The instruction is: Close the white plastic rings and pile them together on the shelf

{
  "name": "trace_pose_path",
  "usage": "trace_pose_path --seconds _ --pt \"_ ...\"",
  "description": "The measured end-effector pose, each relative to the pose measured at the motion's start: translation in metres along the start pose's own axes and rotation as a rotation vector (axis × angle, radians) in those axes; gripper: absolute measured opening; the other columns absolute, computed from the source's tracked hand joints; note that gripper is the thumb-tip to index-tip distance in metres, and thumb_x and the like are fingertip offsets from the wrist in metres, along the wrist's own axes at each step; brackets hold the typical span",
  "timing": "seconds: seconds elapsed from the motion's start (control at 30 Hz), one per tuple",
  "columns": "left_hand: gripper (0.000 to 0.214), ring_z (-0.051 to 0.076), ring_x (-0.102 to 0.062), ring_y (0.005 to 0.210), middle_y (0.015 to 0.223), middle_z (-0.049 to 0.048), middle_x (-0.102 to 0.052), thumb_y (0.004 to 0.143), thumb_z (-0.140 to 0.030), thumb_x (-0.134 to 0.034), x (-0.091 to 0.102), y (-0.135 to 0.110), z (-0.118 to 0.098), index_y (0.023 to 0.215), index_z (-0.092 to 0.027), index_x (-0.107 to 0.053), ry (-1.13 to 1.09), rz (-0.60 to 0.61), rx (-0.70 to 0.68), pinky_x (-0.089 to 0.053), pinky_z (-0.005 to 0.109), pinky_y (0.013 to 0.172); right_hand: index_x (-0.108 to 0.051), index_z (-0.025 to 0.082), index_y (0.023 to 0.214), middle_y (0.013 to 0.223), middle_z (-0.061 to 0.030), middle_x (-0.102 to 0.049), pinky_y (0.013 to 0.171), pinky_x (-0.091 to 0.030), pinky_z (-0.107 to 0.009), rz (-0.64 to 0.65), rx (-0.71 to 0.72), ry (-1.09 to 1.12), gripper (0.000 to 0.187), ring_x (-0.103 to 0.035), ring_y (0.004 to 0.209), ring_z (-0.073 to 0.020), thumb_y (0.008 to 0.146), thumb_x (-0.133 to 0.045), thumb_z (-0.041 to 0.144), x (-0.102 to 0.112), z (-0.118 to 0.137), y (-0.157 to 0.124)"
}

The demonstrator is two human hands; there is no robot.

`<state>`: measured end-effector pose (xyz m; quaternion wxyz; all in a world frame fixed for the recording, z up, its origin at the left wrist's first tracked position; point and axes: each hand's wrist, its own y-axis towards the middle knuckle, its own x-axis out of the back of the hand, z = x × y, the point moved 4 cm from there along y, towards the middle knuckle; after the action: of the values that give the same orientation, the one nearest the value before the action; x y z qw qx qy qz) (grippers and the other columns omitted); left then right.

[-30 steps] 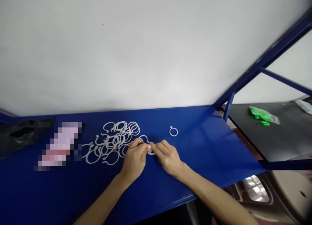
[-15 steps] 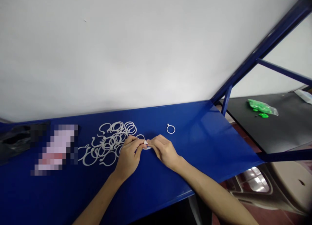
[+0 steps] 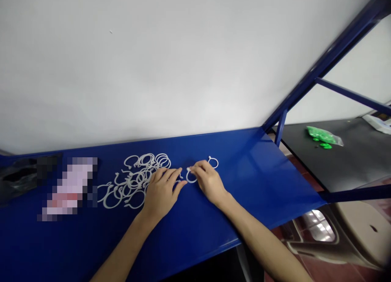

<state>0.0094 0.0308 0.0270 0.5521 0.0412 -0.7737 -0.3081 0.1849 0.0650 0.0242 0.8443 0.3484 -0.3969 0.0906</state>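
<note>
A heap of several white plastic rings (image 3: 137,180) lies on the blue table (image 3: 244,184). My left hand (image 3: 161,192) rests flat at the right edge of the heap, fingers stretched out and holding nothing. My right hand (image 3: 207,180) pinches a closed white ring (image 3: 192,176) by its clasp, low over the table. Another closed white ring (image 3: 214,162) lies just beyond my right hand's fingers.
A blurred pinkish packet (image 3: 71,188) and a dark bag (image 3: 15,178) lie at the left. A black table (image 3: 351,159) with a bag of green pieces (image 3: 322,134) stands to the right, behind blue frame bars (image 3: 320,68). A white wall rises behind.
Both hands were pinching one ring together. Now my left hand has let go and lies flat by the heap, while my right hand has carried the ring rightwards toward the lone ring.
</note>
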Motion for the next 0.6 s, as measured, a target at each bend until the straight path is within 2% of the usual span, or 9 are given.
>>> trace_pose_path --seconds 0.07,0.13,0.27,0.37,0.47,0.53,0.6 --pt "0.036 0.031 -0.057 0.104 0.108 0.0119 -0.071 0.091 -0.042 -0.064 -0.003 0.000 0.003 0.115 -0.015 -0.070 0.074 0.034 0.028 -0.047 0.047 0.090 -0.069 0.019 0.115 0.105 -0.0107 -0.064 0.076 -0.054 -0.029 -0.094 -0.179 -0.057 0.028 -0.062 0.085 -0.0178 0.104 -0.044 0.022 0.010 -0.023 0.004" --pt "0.030 0.031 -0.057 0.102 0.107 0.0127 -0.070 0.092 -0.040 -0.064 -0.007 -0.001 0.003 0.107 -0.015 -0.072 0.120 0.069 0.039 -0.048 0.047 0.088 -0.071 0.019 0.114 0.099 -0.0096 -0.064 0.077 -0.054 -0.030 -0.152 -0.324 -0.146 0.026 -0.062 0.084 -0.0192 0.102 -0.048 0.023 0.019 -0.045 0.004" --pt "0.017 0.028 -0.057 0.101 0.106 0.0102 -0.070 0.095 -0.024 -0.057 -0.009 -0.003 -0.004 0.095 -0.020 -0.074 0.099 0.073 0.000 -0.047 0.045 0.088 -0.070 0.018 0.116 0.093 -0.0086 -0.068 0.084 -0.053 -0.037 -0.124 -0.461 -0.244 0.026 -0.061 0.090 -0.0236 0.097 -0.053 0.023 0.028 -0.075 0.001" --pt "0.017 0.028 -0.057 0.103 0.108 0.0095 -0.070 0.094 -0.022 -0.057 -0.007 -0.003 -0.006 0.092 -0.021 -0.073 0.011 0.030 -0.011 -0.047 0.045 0.088 -0.071 0.017 0.113 0.091 -0.0098 -0.068 0.085 -0.052 -0.042 -0.181 -0.441 -0.239 0.025 -0.058 0.089 -0.0258 0.097 -0.056 0.030 0.033 -0.077 0.000" --pt "0.016 0.027 -0.058 0.103 0.108 0.0078 -0.071 0.095 -0.024 -0.057 -0.005 -0.003 -0.004 0.096 -0.023 -0.073 -0.078 0.007 0.006 -0.046 0.044 0.089 -0.071 0.017 0.111 0.093 -0.0105 -0.068 0.086 -0.051 -0.044 -0.245 -0.384 -0.192 0.024 -0.057 0.089 -0.0258 0.098 -0.056 0.031 0.037 -0.066 0.002" --pt "0.017 0.026 -0.059 0.102 0.106 0.0067 -0.073 0.096 -0.026 -0.057 -0.003 -0.002 -0.001 0.100 -0.024 -0.074 -0.125 -0.014 0.027 -0.046 0.044 0.091 -0.071 0.019 0.111 0.095 -0.0096 -0.068 0.087 -0.052 -0.043 -0.228 -0.310 -0.113 0.023 -0.058 0.091 -0.0247 0.099 -0.054 0.029 0.036 -0.052 0.004" --pt "0.019 0.025 -0.059 0.101 0.104 0.0057 -0.074 0.096 -0.026 -0.056 0.000 -0.001 0.003 0.105 -0.025 -0.073 -0.173 -0.042 0.053 -0.045 0.044 0.093 -0.068 0.021 0.116 0.102 -0.0091 -0.069 0.092 -0.052 -0.043 -0.149 -0.195 0.000 0.023 -0.060 0.097 -0.0235 0.099 -0.054 0.028 0.030 -0.034 0.006"
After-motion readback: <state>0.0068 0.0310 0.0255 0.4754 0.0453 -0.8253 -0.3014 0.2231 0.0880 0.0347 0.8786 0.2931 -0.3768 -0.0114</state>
